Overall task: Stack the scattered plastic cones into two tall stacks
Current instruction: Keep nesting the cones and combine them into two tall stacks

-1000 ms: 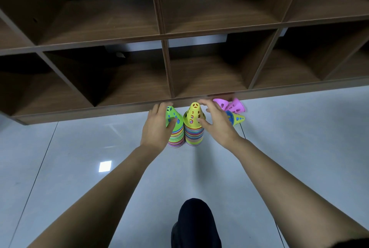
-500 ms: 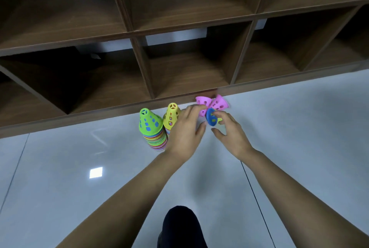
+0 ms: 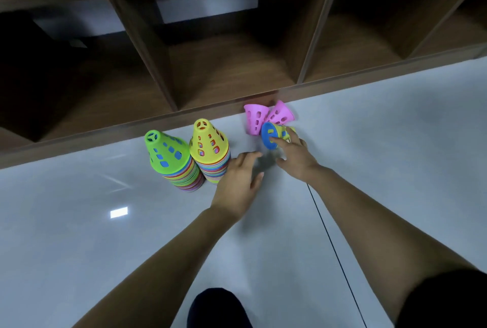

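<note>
Two tall stacks of coloured cones stand side by side on the floor: one topped by a green cone (image 3: 166, 154), one topped by a yellow cone (image 3: 208, 141). To their right lie two pink cones (image 3: 255, 118) on their sides and a blue-and-yellow cone pair (image 3: 274, 134) tipped over. My right hand (image 3: 296, 157) touches the blue cone's rim with its fingertips, fingers apart. My left hand (image 3: 238, 182) hovers just right of the yellow-topped stack, fingers spread, holding nothing.
A dark wooden cubby shelf (image 3: 226, 74) runs along the wall right behind the cones, its base edge close to the pink ones. The pale tiled floor (image 3: 105, 235) stretches toward me. A dark shoe or knee (image 3: 216, 309) shows at the bottom.
Both hands left the two stacks and moved right toward the loose cones. My left hand has since drawn back a little from the blue cone; my right hand stays on it.
</note>
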